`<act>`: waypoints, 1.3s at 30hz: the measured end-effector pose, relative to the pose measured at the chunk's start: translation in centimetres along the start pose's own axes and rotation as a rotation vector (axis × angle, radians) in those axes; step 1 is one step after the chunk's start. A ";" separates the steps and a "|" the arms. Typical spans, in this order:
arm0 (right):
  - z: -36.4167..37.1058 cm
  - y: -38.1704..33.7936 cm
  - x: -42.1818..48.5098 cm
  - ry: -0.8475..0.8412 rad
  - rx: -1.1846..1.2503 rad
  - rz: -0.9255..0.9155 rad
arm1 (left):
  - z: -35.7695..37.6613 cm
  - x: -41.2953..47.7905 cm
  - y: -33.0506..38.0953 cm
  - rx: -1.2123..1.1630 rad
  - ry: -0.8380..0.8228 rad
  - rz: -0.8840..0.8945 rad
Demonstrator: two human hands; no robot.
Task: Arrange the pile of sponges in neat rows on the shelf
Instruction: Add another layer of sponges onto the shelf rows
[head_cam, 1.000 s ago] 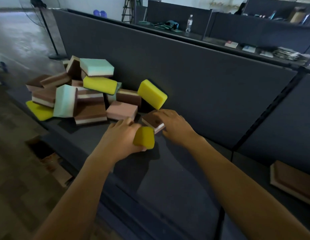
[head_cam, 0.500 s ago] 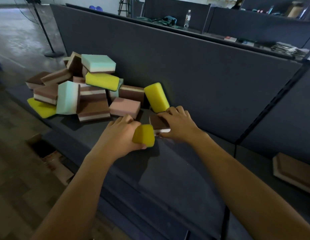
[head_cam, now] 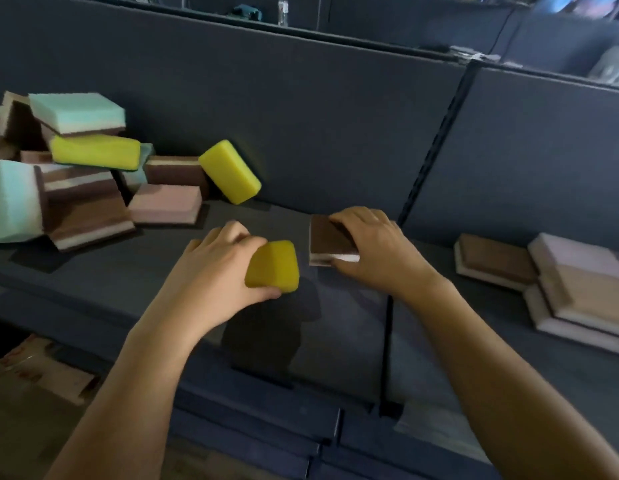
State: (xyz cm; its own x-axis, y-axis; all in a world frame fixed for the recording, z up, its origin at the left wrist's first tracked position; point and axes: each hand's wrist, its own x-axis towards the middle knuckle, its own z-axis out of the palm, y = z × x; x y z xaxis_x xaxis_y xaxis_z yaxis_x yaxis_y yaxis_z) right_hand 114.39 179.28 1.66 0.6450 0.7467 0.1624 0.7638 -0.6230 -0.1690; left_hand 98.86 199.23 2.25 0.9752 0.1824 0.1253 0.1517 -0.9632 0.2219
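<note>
Yellow sponge (head_cam: 273, 266) gripped in left hand (head_cam: 211, 271), brown-and-white sponge (head_cam: 327, 242) in right hand (head_cam: 377, 251).

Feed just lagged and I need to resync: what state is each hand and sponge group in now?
Left hand, grips yellow sponge.
Right hand, grips brown sponge.
Pile, jumbled, unsorted at left.
Leaning sponge, yellow, tilted against back panel.
Right stack, lying flat, layered.

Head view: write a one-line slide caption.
Left hand grips a yellow sponge, right hand a brown sponge, beside the jumbled pile on the shelf.
</note>
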 end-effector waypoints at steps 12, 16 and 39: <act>-4.6 8.3 -15.7 0.097 -0.047 0.284 | 4.0 2.1 13.3 -0.031 -0.074 0.274; -5.6 10.8 -19.8 0.112 -0.042 0.322 | 5.3 2.2 18.3 -0.032 -0.138 0.330; -6.6 13.9 -22.3 0.190 0.032 0.121 | 7.3 1.7 24.6 -0.011 -0.213 0.285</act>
State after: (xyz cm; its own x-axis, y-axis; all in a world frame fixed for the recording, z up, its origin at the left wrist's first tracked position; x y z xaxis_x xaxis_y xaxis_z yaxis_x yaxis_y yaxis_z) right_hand 110.80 152.38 2.09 0.7271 0.6080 0.3189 0.6815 -0.6953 -0.2283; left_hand 105.42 174.41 0.86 0.9900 -0.1395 -0.0208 -0.1317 -0.9671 0.2177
